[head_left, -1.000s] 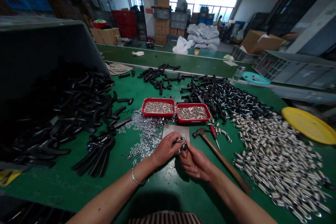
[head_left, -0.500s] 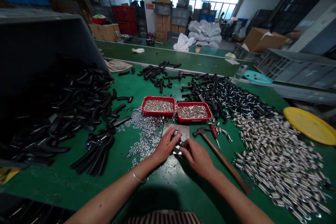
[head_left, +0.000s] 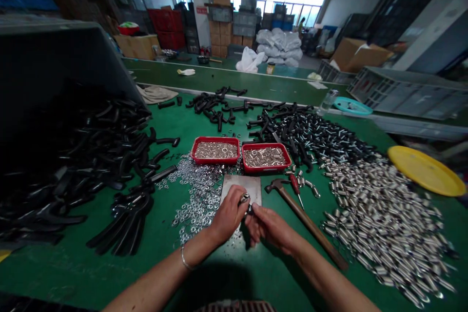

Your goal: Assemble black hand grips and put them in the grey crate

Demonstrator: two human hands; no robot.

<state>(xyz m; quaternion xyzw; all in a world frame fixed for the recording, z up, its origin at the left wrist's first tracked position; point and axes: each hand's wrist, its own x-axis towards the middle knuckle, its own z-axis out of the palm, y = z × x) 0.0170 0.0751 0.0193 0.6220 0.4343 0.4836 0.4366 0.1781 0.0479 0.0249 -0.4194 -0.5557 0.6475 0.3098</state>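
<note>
Over the square metal plate (head_left: 252,184), my left hand (head_left: 227,212) is closed around a small dark and silvery metal part (head_left: 244,198), mostly hidden by the fingers. My right hand (head_left: 272,228) pinches the near end of the same part with thumb and forefinger, its other fingers curled below. Just beyond the plate stand two red trays, the left tray (head_left: 215,160) with tiny metal pieces and the right tray (head_left: 266,169) with small pins. Loose metal nuts (head_left: 195,204) spread left of my hands. A claw hammer (head_left: 307,222) and a red-handled screwdriver (head_left: 295,186) lie to the right.
Black curved handles (head_left: 120,156) spill from a large grey bin (head_left: 120,73) at left. A heap of metal springs (head_left: 380,224) covers the right side, with black parts with metal pins (head_left: 321,131) behind it. A yellow lid (head_left: 426,170) sits at the right edge.
The part has been tilted and drawn slightly toward me, and now shows less between my fingers. My right hand has shifted a little lower, its fingers curling under. The view has turned slightly.
</note>
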